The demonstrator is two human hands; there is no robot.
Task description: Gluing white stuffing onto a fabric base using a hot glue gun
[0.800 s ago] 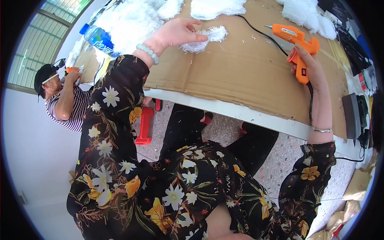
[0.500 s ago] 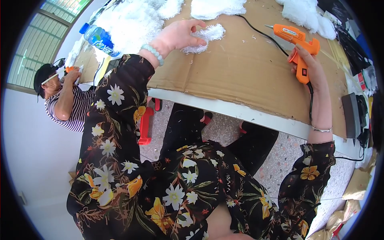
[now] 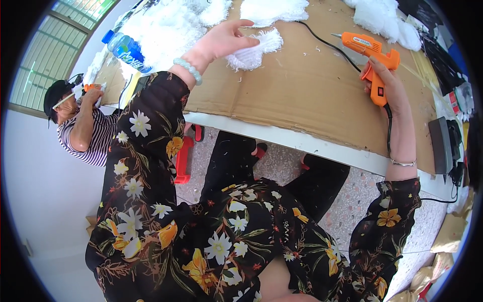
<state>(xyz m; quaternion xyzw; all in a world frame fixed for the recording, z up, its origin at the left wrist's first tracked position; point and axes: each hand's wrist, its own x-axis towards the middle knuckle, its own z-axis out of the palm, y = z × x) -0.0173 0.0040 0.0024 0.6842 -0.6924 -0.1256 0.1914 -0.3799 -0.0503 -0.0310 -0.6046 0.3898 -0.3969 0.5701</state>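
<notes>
One co-worker (image 3: 83, 123), striped shirt and black cap, at far left; one capped plastic bottle (image 3: 126, 51), blue label, beside a heap of white fluffy material (image 3: 163, 35). One left hand (image 3: 220, 41), thumb and forefinger parted, over a small white fuzzy piece (image 3: 250, 58) lying on a brown cardboard sheet (image 3: 302, 93); whether the thumb presses it cannot be told. One white pad (image 3: 274, 11) beyond, with a black cable (image 3: 329, 43) running rightward from it. One orange glue gun (image 3: 370, 46), gripped by its handle in the right hand (image 3: 390, 83), nozzle leftward, clear of the fuzzy piece. Hazards, by judgement: if hot, the nozzle could burn the left hand should the two meet; a premature trigger squeeze could drip glue on the cardboard; the cable, if snagged, could drag the pad.
</notes>
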